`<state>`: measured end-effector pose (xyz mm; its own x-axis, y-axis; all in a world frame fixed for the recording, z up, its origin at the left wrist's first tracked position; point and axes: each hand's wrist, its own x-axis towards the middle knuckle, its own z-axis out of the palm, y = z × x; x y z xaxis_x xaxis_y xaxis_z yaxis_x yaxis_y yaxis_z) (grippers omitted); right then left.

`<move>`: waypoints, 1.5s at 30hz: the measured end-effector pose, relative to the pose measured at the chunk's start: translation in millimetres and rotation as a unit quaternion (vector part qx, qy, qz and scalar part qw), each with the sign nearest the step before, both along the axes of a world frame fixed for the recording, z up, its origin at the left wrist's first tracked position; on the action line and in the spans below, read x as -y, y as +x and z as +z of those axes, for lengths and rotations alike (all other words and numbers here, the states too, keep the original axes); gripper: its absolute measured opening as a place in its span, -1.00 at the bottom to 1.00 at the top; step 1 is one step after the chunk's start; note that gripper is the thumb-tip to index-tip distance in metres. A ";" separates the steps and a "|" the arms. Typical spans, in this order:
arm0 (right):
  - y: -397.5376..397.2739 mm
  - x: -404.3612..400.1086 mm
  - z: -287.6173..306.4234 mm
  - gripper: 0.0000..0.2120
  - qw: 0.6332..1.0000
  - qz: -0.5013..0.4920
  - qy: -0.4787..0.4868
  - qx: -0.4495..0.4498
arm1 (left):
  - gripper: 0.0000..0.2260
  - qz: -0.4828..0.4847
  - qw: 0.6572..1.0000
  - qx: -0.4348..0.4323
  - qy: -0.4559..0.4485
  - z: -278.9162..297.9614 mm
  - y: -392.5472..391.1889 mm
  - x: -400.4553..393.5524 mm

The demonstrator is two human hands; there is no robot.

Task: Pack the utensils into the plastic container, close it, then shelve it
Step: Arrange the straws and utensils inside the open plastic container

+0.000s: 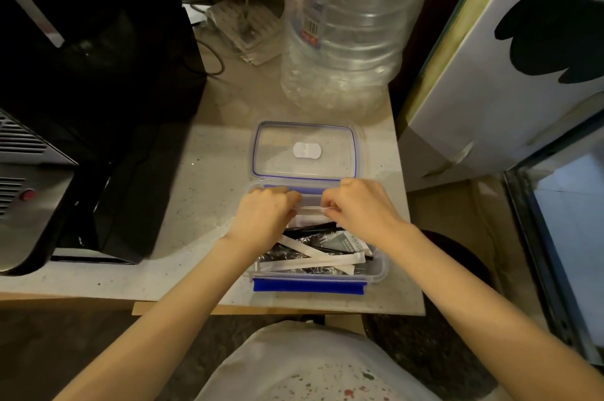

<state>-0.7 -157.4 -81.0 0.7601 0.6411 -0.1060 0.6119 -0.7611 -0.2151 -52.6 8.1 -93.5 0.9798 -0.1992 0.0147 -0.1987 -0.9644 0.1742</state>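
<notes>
Currently, the clear rectangular plastic container with blue latches sits at centre frame on the speckled desk, its long axis running left to right. Left hand and right hand are both clenched on a clear-wrapped utensil packet stretched between them over the container's far edge. Just beyond lies the detached clear lid; the large clear water bottle stands behind it.

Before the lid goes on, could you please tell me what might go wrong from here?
The wrapped utensils lie crisscrossed and piled, so one may stick up and stop the lid from sealing. The container sits close to the table's front edge, so pressing down could tip or push it off.
</notes>
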 end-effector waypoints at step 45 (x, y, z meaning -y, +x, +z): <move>-37.4 12.1 5.0 -0.75 0.985 0.067 -0.054 -0.153 | -0.79 -0.020 0.992 -0.108 -0.054 -4.2 -29.6 2.7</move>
<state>-38.0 -169.5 -76.0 0.5917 0.7062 -0.3889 0.6279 -0.7062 -0.3271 -82.2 5.3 -97.7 0.9538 -0.2461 -0.1725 -0.1823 -0.9301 0.3187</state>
